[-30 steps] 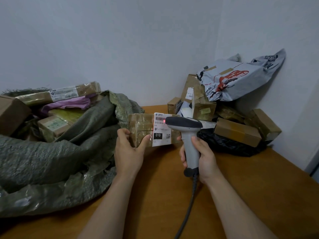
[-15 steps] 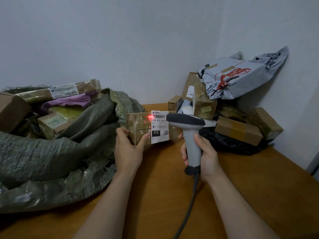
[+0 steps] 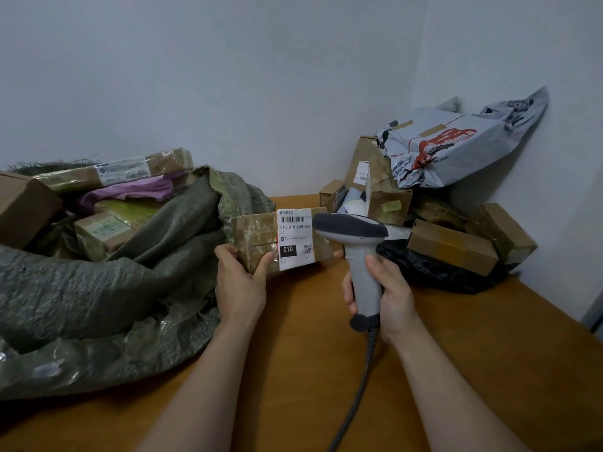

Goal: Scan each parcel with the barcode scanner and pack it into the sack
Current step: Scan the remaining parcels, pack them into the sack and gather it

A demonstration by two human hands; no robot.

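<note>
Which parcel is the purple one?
The soft purple parcel lying in the green sack, tucked under the long taped box with a white label. No other parcel here is purple.

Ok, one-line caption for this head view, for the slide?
Left hand holds a taped brown cardboard parcel while right hand holds a grey barcode scanner near its white label.
</note>
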